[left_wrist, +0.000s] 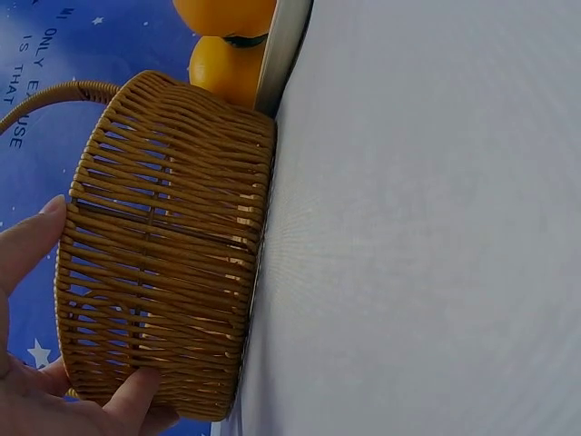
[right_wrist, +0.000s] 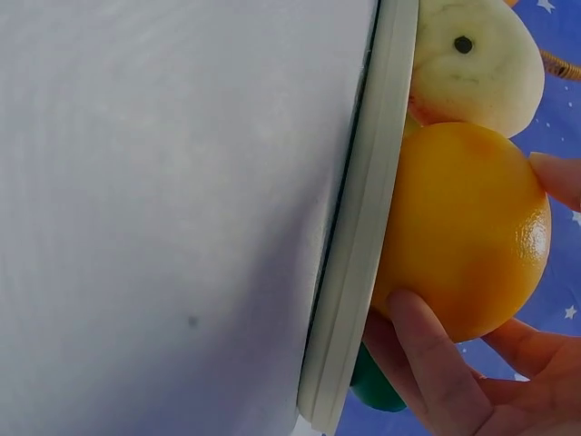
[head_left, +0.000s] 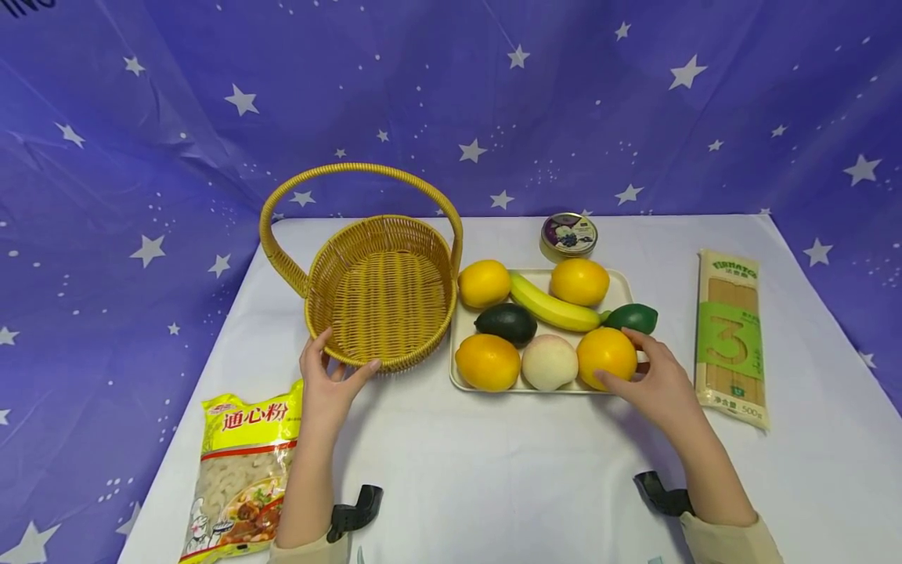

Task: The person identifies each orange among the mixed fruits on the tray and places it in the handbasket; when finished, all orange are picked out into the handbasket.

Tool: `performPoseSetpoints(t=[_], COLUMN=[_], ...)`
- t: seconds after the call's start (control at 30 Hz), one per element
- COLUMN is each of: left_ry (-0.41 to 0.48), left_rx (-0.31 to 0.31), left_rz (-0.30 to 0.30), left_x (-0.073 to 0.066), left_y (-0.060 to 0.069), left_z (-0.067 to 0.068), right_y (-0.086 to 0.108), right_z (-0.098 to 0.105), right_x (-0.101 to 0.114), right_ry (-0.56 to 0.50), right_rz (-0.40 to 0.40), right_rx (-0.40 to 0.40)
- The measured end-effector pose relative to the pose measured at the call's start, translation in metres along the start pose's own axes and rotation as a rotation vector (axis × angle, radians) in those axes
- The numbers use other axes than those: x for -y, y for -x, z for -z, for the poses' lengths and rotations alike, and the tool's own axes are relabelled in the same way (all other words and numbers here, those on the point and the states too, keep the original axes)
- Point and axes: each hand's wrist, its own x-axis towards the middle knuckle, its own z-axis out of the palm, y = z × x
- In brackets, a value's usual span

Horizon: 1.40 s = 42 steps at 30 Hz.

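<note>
A round orange (head_left: 606, 358) sits at the 4 o'clock corner of a cream tray (head_left: 622, 290), its edge meeting a pale round fruit (head_left: 550, 363) at its 9 o'clock. The right hand (head_left: 655, 380) has thumb and fingers curled round the orange; whether it bears any of the weight, I cannot tell. Well apart from it, the left hand (head_left: 330, 395) grips a wicker basket (head_left: 387, 313) at about 7 o'clock on the rim, fingertips also against the outer weave. The basket stands just off the tray's 9 o'clock side, its tall handle arching toward 12.

Around the tray, a dark green fruit (head_left: 506, 325) lies at 9 o'clock, a long orange-yellow fruit (head_left: 488, 363) at 8, a yellow fruit (head_left: 484, 283) at 10 and another yellow one (head_left: 580, 282) at 1, with a banana (head_left: 553, 304) slanting between those last two. A brighter green fruit (head_left: 632, 319) overhangs the rim at 3.

Farther out on the white table (head_left: 535, 470), a round tin (head_left: 569, 235) is just past the tray at 12 to 1 o'clock, a noodle packet (head_left: 733, 337) at 3, and a yellow pasta bag (head_left: 243, 470) at 8, partly behind the left forearm.
</note>
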Motion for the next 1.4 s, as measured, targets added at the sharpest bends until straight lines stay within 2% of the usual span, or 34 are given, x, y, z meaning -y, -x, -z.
performPoseSetpoints(t=[0.27, 0.47, 0.77, 0.9, 1.1, 1.3, 1.4], left_ry=[0.018, 0.025, 0.017, 0.007, -0.008, 0.001, 0.002], left_rx=[0.0, 0.002, -0.002, 0.0, 0.0, 0.002, 0.004], left_rz=[-0.021, -0.018, -0.038, -0.034, -0.025, -0.025, -0.026], left_x=[-0.001, 0.0, 0.004, 0.004, 0.004, 0.003, 0.003], left_y=[0.001, 0.002, 0.002, 0.001, 0.002, 0.001, 0.0], left_z=[-0.002, -0.001, -0.001, -0.001, -0.001, 0.0, 0.0], right_y=[0.003, 0.003, -0.012, -0.023, -0.037, -0.049, -0.051], right_z=[0.004, 0.012, 0.017, 0.011, -0.004, -0.026, -0.039], right_x=[0.002, 0.009, 0.04, 0.058, 0.088, 0.123, 0.14], right_ry=[-0.001, -0.036, -0.107, -0.151, -0.225, -0.267, -0.288], right_rz=[-0.011, 0.018, 0.124, 0.177, 0.201, 0.246, 0.292], right_rx=[-0.013, -0.041, -0.059, -0.038, 0.033, 0.111, 0.148])
